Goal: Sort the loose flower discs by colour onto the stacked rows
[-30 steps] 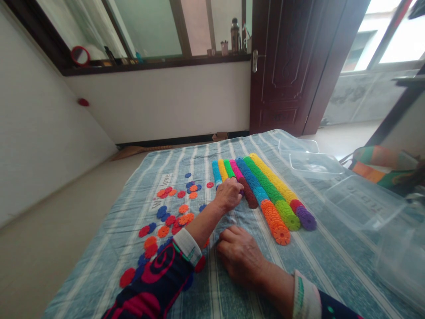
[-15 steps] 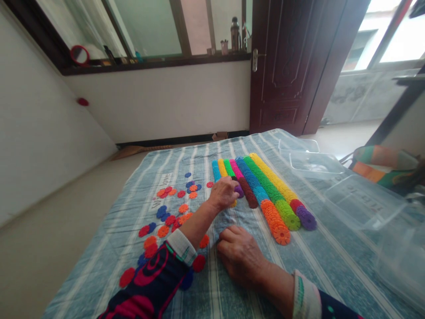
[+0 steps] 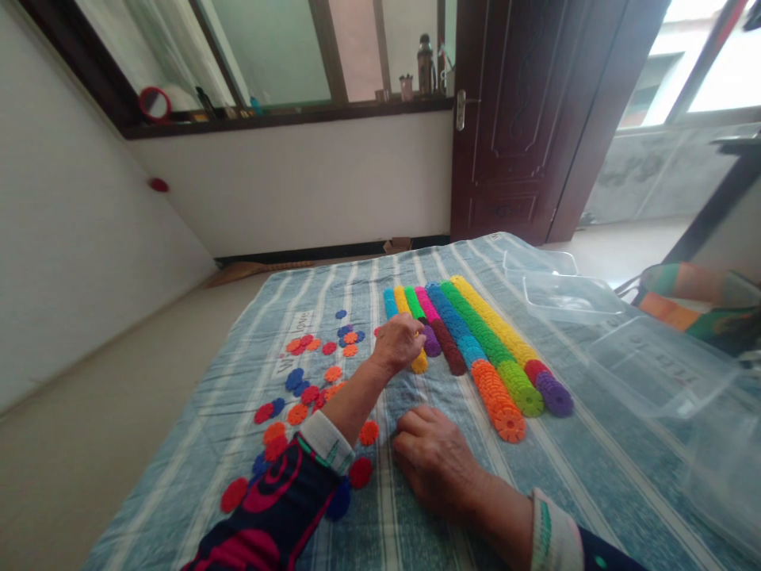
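Rows of stacked coloured plastic discs point(image 3: 476, 341) lie side by side on a blue striped cloth point(image 3: 535, 476). My left hand point(image 3: 397, 342) is curled closed over the near end of the left-most rows, next to a yellow disc stack end point(image 3: 419, 363) and a purple one point(image 3: 431, 342); what its fingers pinch is hidden. My right hand point(image 3: 433, 460) rests knuckles-up on the cloth nearer to me, its fingers curled under, with nothing visible in it. Loose red, orange and blue discs point(image 3: 309, 381) lie scattered to the left of my left arm.
Clear plastic tubs point(image 3: 564, 293) and lids point(image 3: 659, 357) sit on the right side of the cloth. A striped cushion or chair point(image 3: 695, 297) stands beyond the right edge. A dark wooden door point(image 3: 523, 119) and a window sill with bottles are behind.
My left hand has drawn back to the left from the purple and brown rows, uncovering the yellow and purple stack ends. My right hand has stayed in place.
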Available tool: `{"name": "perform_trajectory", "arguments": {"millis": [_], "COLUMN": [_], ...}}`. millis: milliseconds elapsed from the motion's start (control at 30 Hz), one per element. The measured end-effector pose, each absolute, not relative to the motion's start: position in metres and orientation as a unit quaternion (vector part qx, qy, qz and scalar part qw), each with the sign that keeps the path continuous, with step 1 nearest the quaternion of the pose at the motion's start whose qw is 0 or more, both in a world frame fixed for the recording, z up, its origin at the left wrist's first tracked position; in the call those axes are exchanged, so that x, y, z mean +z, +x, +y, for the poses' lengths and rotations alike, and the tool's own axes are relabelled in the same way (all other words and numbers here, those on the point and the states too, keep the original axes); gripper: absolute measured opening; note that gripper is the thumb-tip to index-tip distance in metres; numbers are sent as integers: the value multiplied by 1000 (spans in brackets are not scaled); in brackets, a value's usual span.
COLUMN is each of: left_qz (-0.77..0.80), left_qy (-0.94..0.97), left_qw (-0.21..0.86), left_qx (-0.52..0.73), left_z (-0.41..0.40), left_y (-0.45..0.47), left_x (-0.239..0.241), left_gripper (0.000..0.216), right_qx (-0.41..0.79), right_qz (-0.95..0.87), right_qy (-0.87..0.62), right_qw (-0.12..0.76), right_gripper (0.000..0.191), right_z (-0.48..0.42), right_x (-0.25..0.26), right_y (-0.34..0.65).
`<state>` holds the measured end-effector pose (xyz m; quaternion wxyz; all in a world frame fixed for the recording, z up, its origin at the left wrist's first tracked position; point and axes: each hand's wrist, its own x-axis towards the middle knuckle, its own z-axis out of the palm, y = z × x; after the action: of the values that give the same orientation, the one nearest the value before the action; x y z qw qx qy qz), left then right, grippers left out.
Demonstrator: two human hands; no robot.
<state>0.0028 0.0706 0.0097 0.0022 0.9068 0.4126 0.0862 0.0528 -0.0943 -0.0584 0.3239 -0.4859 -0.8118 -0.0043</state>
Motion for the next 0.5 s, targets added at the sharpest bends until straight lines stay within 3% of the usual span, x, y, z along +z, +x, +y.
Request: {"name": "perform_trajectory", "arguments": {"millis": [500], "left_qz": [640], "left_qy": [756], "left_qw": [26], "left_qx": [136], "left_z": [140], "left_y": [-101], "left_x": [6], "left_gripper": [19], "right_qx": [8], "right_qz": [-789], "right_qy": [-470], "right_qw": [394], "right_gripper": [22], "right_z": [-97], "right_x": [-63], "right_y": [49]}}
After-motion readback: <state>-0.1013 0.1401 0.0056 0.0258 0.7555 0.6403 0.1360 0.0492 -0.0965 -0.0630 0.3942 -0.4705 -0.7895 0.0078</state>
